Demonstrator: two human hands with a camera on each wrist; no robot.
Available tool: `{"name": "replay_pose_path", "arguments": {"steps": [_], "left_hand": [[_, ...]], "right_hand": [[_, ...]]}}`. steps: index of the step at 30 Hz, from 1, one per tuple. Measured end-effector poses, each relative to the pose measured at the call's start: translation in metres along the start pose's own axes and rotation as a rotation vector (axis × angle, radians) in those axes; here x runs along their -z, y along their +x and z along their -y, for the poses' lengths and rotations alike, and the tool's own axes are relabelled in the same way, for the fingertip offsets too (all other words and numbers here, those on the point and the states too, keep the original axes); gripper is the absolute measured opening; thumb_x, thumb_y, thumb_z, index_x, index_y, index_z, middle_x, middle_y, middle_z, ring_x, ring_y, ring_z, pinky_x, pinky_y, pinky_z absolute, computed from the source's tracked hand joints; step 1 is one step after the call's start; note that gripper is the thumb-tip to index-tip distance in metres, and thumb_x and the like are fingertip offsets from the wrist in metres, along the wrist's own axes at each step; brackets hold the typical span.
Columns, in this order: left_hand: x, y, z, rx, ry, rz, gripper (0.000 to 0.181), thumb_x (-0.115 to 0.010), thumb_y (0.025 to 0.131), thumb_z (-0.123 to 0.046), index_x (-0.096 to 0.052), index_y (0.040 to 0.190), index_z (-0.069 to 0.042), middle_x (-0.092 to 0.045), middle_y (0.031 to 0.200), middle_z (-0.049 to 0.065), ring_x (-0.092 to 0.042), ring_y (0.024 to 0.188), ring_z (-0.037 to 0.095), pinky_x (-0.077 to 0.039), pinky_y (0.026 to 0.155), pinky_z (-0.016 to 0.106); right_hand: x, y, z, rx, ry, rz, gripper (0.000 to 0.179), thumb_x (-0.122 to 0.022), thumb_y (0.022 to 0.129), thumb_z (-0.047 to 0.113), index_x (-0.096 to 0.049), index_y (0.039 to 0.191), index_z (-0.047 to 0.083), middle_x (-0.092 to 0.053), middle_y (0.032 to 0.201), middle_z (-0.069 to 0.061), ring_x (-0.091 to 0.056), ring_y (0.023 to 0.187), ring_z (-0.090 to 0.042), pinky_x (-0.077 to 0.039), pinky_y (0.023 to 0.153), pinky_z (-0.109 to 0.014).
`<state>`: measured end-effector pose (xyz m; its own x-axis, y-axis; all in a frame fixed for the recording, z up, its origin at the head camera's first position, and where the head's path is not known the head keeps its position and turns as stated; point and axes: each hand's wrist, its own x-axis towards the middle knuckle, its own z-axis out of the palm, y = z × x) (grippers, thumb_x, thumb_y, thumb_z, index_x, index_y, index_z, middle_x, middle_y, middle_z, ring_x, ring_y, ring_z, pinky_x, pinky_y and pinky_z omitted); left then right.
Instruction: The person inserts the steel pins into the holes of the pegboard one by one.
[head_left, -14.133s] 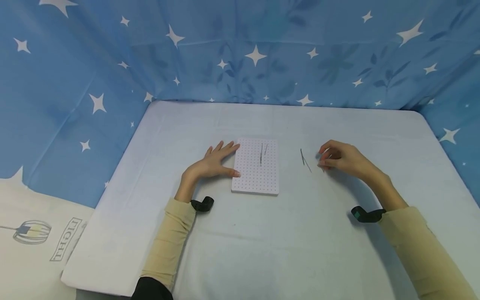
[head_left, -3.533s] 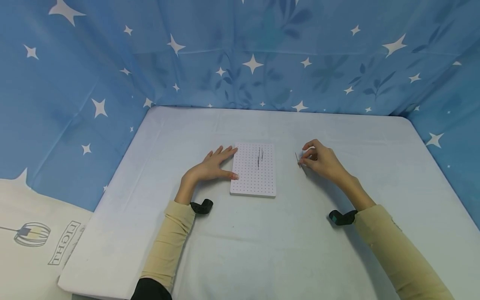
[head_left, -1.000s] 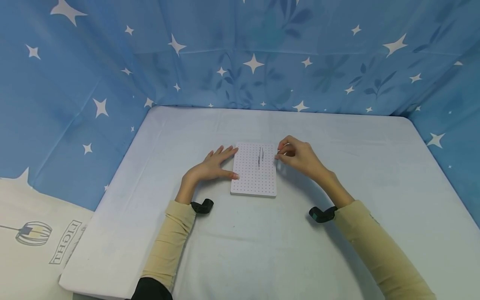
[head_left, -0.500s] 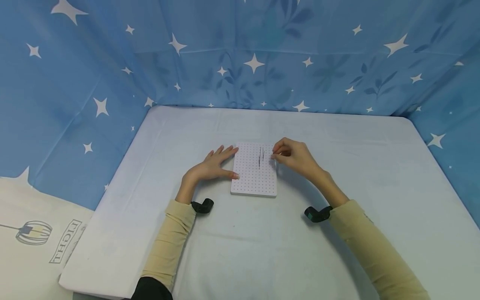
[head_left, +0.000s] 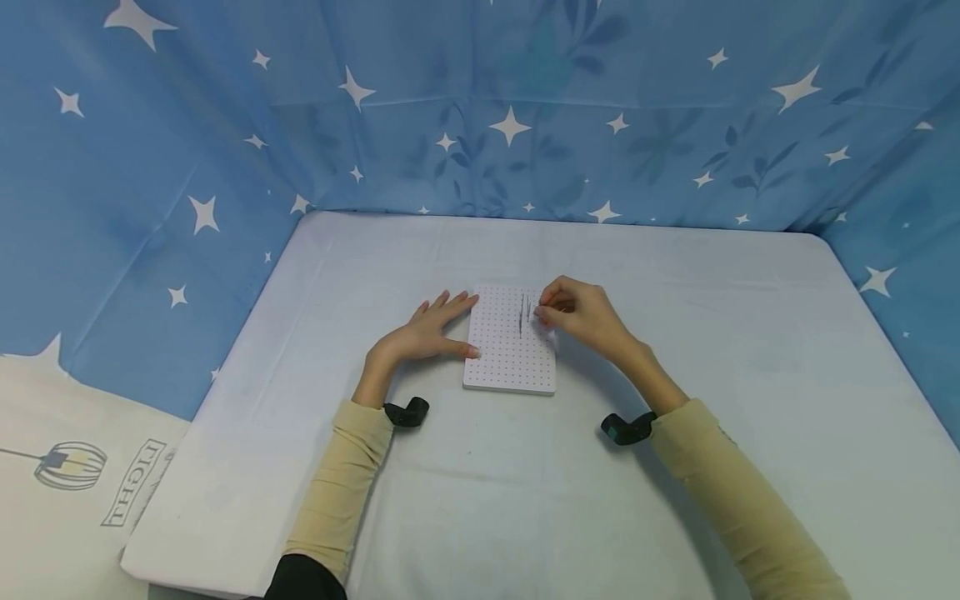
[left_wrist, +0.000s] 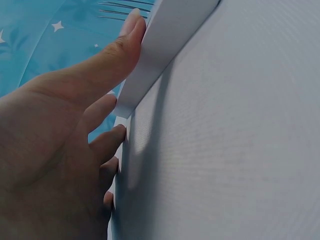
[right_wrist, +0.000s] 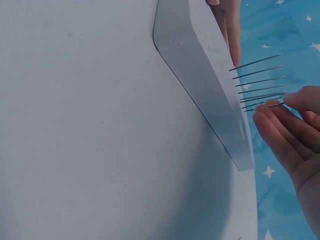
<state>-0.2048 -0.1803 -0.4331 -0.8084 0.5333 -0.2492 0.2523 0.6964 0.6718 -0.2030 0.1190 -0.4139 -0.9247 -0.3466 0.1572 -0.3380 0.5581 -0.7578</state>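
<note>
A white board (head_left: 498, 367) with rows of small holes lies flat on the table. Several thin metal needles (right_wrist: 257, 62) stand upright in a line of its holes. My left hand (head_left: 420, 333) has its fingers spread along the board's left side, thumb against the edge; in the left wrist view the thumb (left_wrist: 125, 50) presses the side wall. Over the upper right part of the board is my right hand (head_left: 588, 317). In the right wrist view its thumb and fingertips pinch another needle (right_wrist: 276, 104), close beside the end of the standing row.
A white cloth covers the table (head_left: 465, 492) around the board. A blue curtain (head_left: 420, 108) with white stars hangs behind the table and along both sides. Pale printed fabric (head_left: 67, 533) lies at the lower left.
Since the earlier frames my right hand has come left from the loose needles on the table to over the board, bringing one needle. My left hand has stayed at the board's left edge.
</note>
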Motion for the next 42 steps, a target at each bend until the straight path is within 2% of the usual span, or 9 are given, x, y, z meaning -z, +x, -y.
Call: {"name": "replay_pose_path", "arguments": {"steps": [5,16,29,36,42], "left_hand": [[0.0002,0.0000,-0.0017,-0.003,0.002,0.001,0.101,-0.077,0.089,-0.047,-0.018,0.167,-0.025,-0.007,0.174,0.004,0.007,0.161,0.027,0.009,0.129,0.052],[0.0016,-0.0007,-0.0032,-0.002,0.008,-0.002,0.100,-0.077,0.089,-0.046,-0.018,0.167,-0.024,-0.008,0.174,0.005,0.007,0.161,0.027,0.009,0.129,0.052],[0.0007,-0.0004,-0.0027,0.011,0.007,0.002,0.101,-0.078,0.089,-0.046,-0.019,0.167,-0.023,-0.008,0.174,0.004,0.007,0.161,0.028,0.008,0.129,0.052],[0.0003,-0.0007,-0.0033,0.016,0.013,0.001,0.100,-0.077,0.089,-0.046,-0.019,0.167,-0.024,-0.008,0.174,0.004,0.007,0.161,0.028,0.008,0.129,0.051],[0.0000,-0.0004,-0.0030,0.018,0.006,-0.002,0.100,-0.078,0.088,-0.047,-0.019,0.167,-0.024,-0.009,0.174,0.004,0.007,0.161,0.027,0.008,0.129,0.051]], "right_hand": [[-0.0018,-0.0012,-0.0017,-0.001,0.026,0.008,0.010,-0.072,0.097,0.012,-0.066,0.101,0.005,-0.077,0.094,-0.010,-0.076,0.086,-0.023,-0.060,0.078,-0.034],[-0.0036,-0.0003,-0.0006,-0.010,0.046,0.026,0.013,-0.072,0.097,0.012,-0.067,0.103,0.003,-0.078,0.095,-0.012,-0.077,0.082,-0.022,-0.056,0.071,-0.019],[-0.0071,0.0010,0.0008,-0.043,0.026,0.058,0.010,-0.074,0.095,0.010,-0.069,0.101,0.004,-0.078,0.093,-0.011,-0.076,0.082,-0.022,-0.061,0.071,-0.025],[-0.0085,0.0014,-0.0021,-0.011,0.007,0.051,0.008,-0.075,0.094,0.009,-0.071,0.099,0.004,-0.078,0.092,-0.011,-0.076,0.081,-0.021,-0.060,0.068,-0.024],[-0.0088,0.0013,-0.0038,0.002,0.005,0.047,0.008,-0.076,0.093,0.009,-0.072,0.097,0.004,-0.078,0.091,-0.010,-0.076,0.080,-0.021,-0.060,0.070,-0.025]]}}
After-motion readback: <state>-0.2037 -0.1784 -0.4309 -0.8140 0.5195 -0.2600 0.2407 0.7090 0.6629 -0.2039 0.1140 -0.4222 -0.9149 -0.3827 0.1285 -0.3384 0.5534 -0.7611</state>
